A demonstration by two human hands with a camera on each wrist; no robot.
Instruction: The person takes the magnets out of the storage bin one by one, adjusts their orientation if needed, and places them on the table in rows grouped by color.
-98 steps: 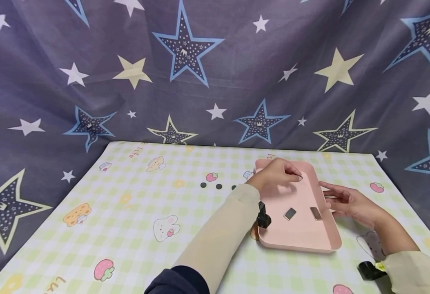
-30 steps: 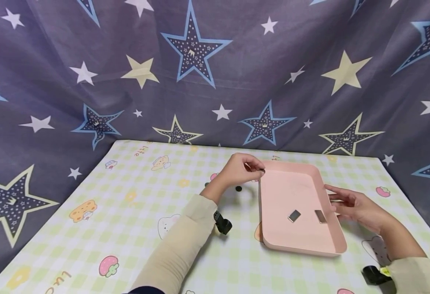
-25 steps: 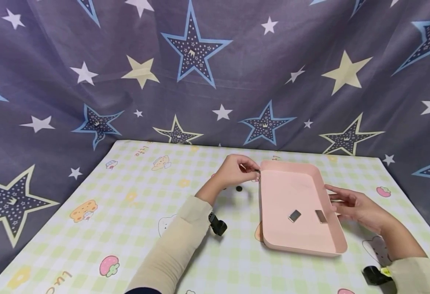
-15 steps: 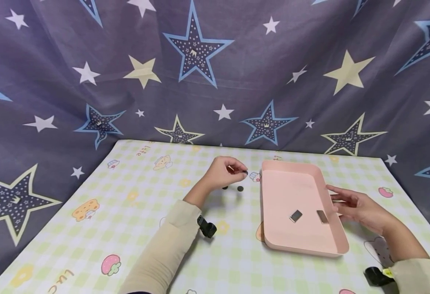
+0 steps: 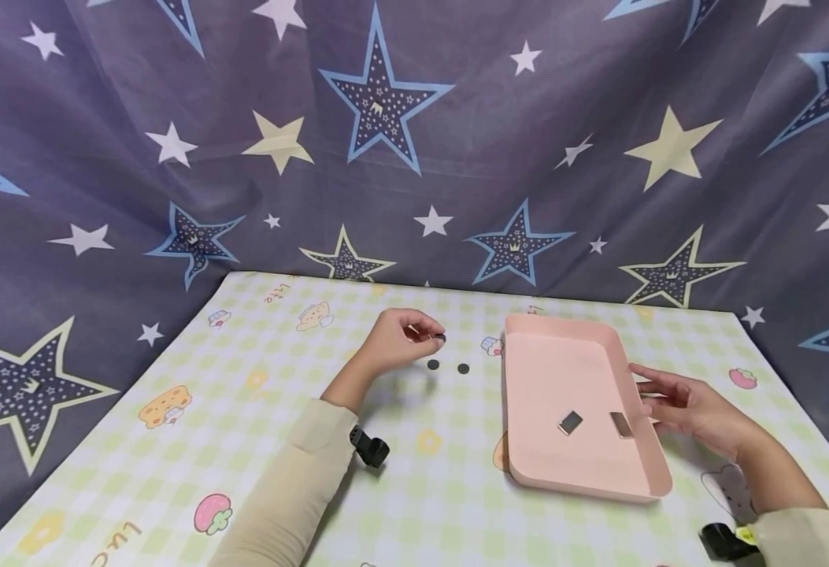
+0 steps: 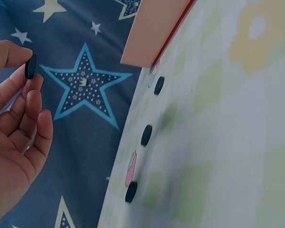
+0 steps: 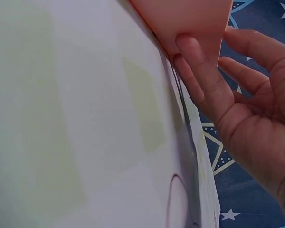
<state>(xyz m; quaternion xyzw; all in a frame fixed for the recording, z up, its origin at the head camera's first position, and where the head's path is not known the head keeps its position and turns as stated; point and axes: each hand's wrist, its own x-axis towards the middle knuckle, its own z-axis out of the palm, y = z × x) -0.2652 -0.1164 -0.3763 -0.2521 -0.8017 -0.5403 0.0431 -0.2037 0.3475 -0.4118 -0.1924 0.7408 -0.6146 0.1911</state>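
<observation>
My left hand [image 5: 400, 342] pinches a small black disc [image 6: 31, 67] between thumb and forefinger, raised above the tablecloth. Below it lie more black discs [image 5: 464, 368] in a row; the left wrist view shows three, the nearest being one disc [image 6: 146, 135] in the middle. The left hand hides one of them in the head view. On the right stands a shallow pink tray [image 5: 577, 484] holding two small rectangular pieces, one dark with a silver edge [image 5: 570, 423] and one brownish [image 5: 621, 425]. My right hand [image 5: 697, 409] rests its extended fingers against the tray's right wall.
A checked tablecloth [image 5: 244, 441] with printed cartoons covers the table. A dark star-patterned curtain [image 5: 414, 189] hangs right behind the back edge. Black wrist cameras [image 5: 370, 447] sit at both cuffs.
The left hand has come out from over the tray and moved left above the row of discs, pinching a black disc throughout. The right hand stays at the tray wall.
</observation>
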